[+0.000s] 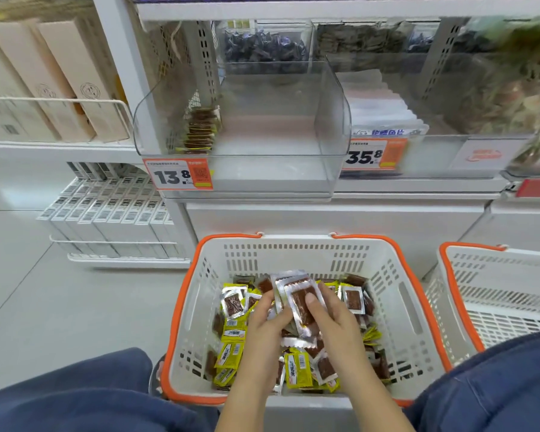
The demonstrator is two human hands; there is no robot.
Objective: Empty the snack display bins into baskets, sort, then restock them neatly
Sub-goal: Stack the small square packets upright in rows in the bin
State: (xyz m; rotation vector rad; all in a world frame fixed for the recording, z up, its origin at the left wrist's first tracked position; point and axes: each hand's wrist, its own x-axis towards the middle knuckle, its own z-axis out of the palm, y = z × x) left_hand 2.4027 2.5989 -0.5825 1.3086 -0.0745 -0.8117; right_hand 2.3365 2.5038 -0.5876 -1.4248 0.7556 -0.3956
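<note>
Crinkly silver-edged snack packets (300, 302) fanned in a small stack above white slotted plastic basket with orange rim (396, 294), right hand (334, 319) and left hand (267, 319) pinching them, clear acrylic bin (328, 120) holding perhaps one short upright row.

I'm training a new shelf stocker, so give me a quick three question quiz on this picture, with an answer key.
1. True or false: the clear bin above the 13.8 price tag is completely empty.
2. What do both hands hold? A) a box B) a stack of snack packets C) a tag
3. Where do the loose packets lie?

Key: 1 false, a short row of packets stands at its left. 2 B. 3 in the orange-rimmed basket.
</note>
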